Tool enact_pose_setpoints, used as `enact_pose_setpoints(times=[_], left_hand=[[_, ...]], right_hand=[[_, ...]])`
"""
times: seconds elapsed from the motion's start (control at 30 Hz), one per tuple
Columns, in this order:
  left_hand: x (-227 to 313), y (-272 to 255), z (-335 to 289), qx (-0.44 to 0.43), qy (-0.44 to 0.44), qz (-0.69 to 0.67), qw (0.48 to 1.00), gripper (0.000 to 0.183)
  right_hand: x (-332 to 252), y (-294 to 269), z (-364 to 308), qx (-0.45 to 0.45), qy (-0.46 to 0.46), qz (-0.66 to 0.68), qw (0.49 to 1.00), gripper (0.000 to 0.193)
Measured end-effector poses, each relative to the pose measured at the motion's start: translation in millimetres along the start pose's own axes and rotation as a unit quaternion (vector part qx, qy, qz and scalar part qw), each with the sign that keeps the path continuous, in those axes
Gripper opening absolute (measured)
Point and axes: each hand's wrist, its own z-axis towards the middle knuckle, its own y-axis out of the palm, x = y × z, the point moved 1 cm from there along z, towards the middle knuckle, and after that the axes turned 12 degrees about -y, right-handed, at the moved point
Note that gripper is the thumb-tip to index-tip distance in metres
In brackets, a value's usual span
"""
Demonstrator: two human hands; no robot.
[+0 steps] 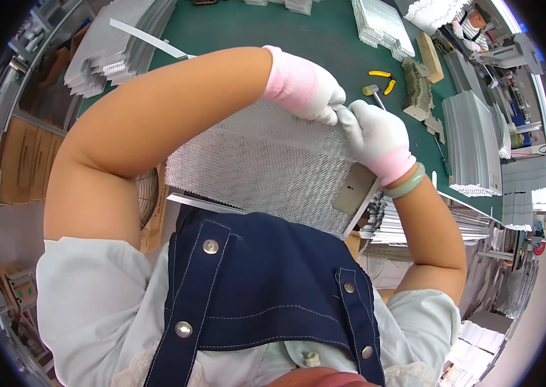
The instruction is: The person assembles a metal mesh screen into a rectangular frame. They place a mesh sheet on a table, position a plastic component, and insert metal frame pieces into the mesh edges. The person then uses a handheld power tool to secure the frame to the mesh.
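A silvery metal mesh panel [247,164] lies in front of my body, its near part close to my apron. A grey flat plate [353,188] rests at its right side, and a metal channel strip [205,204] runs along the near edge. Both hands wear white gloves with pink cuffs. Above the panel's far right part, my left hand [315,93] is closed in a pinch. My right hand [376,132] meets it there, thumb and fingers also pressed together. Whatever sits between the fingertips is hidden.
Beyond my right hand lie yellow-handled pliers [384,80] and a small mallet [372,91] on the green table [273,32]. Mesh stacks stand at the left [121,48], far right [382,29] and right [473,142]. A wooden block [429,58] lies near another person [473,26].
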Motion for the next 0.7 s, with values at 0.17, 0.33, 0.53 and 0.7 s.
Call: enact_pose_setpoints(times=[0.17, 0.33, 0.53, 0.7], left_hand=[[-4.4, 10.5, 1.6, 0.089, 0.035, 0.008, 0.995, 0.034], [-5.9, 2.8, -7.7, 0.057, -0.019, 0.016, 0.998, 0.032], [-8.5, 3.9, -4.7, 0.024, 0.025, -0.057, 0.998, 0.032], [-34.7, 3.1, -15.1, -0.036, -0.022, -0.080, 0.996, 0.030]], right_hand=[[13.4, -10.1, 3.7, -0.015, -0.036, -0.002, 0.999, 0.042], [10.5, -13.9, -3.3, 0.006, -0.039, -0.051, 0.998, 0.037], [5.9, -36.9, 22.7, -0.146, 0.039, 0.276, 0.949, 0.027], [10.1, -7.1, 21.5, -0.105, 0.003, 0.232, 0.967, 0.031]])
